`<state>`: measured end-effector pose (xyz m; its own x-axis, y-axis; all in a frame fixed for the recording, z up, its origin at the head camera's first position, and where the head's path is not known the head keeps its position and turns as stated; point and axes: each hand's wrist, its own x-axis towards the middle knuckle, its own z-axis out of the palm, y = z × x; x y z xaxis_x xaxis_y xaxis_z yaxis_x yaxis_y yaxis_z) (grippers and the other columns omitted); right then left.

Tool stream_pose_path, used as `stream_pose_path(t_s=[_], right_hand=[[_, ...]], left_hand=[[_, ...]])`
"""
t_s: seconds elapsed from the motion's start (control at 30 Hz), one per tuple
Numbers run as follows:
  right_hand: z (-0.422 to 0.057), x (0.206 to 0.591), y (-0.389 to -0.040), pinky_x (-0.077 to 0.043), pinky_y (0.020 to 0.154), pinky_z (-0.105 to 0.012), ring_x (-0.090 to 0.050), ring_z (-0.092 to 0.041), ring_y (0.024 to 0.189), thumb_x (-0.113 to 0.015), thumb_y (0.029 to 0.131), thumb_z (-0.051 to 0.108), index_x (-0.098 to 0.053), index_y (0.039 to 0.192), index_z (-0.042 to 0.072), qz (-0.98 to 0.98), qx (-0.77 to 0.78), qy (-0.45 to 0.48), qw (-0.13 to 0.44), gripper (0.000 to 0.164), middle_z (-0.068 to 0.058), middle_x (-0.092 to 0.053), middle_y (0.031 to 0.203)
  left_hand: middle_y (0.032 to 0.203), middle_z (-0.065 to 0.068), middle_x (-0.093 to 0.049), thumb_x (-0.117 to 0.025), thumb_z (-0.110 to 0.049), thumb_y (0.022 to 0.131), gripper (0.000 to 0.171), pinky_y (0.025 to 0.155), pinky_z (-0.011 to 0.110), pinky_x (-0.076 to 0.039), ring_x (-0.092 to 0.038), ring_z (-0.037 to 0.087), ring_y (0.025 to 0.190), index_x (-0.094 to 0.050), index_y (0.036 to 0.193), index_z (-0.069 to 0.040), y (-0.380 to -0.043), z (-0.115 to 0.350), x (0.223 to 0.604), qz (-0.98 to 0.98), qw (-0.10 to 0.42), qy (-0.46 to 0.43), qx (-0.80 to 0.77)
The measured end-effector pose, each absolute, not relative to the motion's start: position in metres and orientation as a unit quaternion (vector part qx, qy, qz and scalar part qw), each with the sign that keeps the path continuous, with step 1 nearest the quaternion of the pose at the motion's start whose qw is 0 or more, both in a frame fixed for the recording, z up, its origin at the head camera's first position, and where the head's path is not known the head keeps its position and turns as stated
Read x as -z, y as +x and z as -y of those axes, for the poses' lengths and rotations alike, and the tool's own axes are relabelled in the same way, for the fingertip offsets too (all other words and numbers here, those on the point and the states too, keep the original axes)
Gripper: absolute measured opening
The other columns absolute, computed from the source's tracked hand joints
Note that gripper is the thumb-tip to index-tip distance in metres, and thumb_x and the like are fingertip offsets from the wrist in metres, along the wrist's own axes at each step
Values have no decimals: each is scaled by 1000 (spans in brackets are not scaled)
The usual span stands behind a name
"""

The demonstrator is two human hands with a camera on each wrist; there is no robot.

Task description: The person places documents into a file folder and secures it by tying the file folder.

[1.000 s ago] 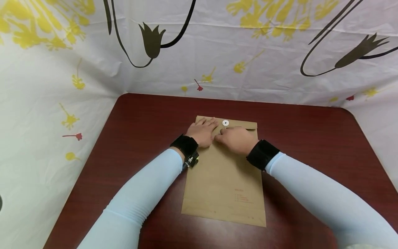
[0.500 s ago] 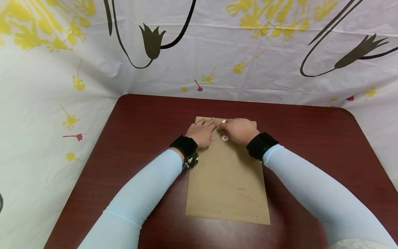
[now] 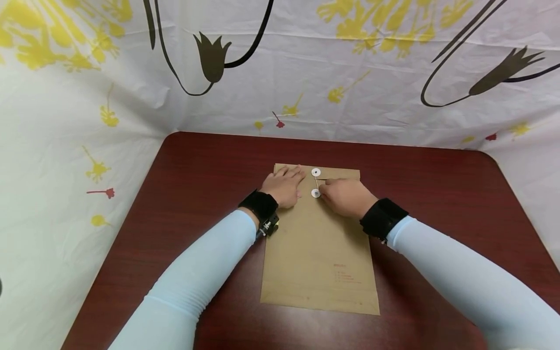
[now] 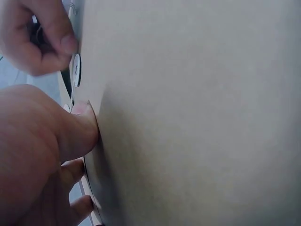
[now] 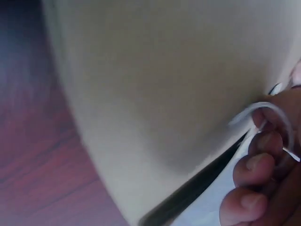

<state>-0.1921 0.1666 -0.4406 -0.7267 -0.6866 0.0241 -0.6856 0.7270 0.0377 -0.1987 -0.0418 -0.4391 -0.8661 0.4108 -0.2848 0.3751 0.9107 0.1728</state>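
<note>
A brown paper string-tie envelope [image 3: 319,262] lies on the table. Two white button discs sit near its far end: an upper button [image 3: 316,172] on the flap and a lower button [image 3: 315,193] just below, with thin string running between them. My left hand [image 3: 283,187] rests spread on the envelope's far left part, thumb beside the buttons. Right of the lower button, my right hand [image 3: 347,197] has its fingers curled, pinching the white string [image 5: 263,104], which loops out past the fingers in the right wrist view. A dark gap [image 5: 197,188] shows under the flap edge.
The dark red wooden table [image 3: 210,160] surrounds the envelope on all sides. Behind and beside it hangs a white curtain [image 3: 262,58] with flower prints. Small red print [image 3: 343,274] marks the envelope's near right part.
My right hand has gone up over the upper button, then back down and right, uncovering both buttons and the string between them. The envelope's near end has shifted slightly right; my left hand stays put.
</note>
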Motion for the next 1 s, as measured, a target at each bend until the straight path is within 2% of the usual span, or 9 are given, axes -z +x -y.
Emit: stream_pose_path(t_s=[0.17, 0.43, 0.67, 1.0], right_hand=[[-158, 437, -182, -44, 53, -31, -54, -15, 58, -62, 97, 15, -61, 81, 9, 917, 9, 399, 2, 17, -4, -55, 71], [-146, 439, -179, -44, 55, -30, -53, -16, 60, -63, 98, 17, -62, 83, 10, 901, 20, 431, 46, 17, -5, -55, 78], [-137, 444, -199, -49, 54, -35, -60, -21, 65, -59, 100, 18, -63, 88, 8, 919, 10, 391, 41, 16, -7, -57, 81], [-153, 448, -219, -41, 55, -30, -56, -16, 67, -56, 100, 19, -62, 85, 12, 941, -5, 337, 12, 17, -3, -56, 74]], left_hand=[[169, -8, -10, -46, -36, 105, 62, 122, 52, -20, -9, 25, 156, -20, 161, -29, -201, 42, 443, -965, 163, 198, -51], [169, -9, -8, -46, -35, 105, 62, 122, 53, -19, -7, 24, 156, -20, 161, -30, -201, 40, 443, -965, 170, 192, -58], [169, -8, -9, -44, -35, 105, 60, 122, 52, -20, -9, 25, 156, -20, 161, -29, -199, 42, 438, -965, 167, 196, -58], [169, -9, -8, -45, -37, 105, 61, 122, 51, -18, -8, 24, 156, -20, 161, -31, -199, 43, 441, -964, 168, 196, -59]])
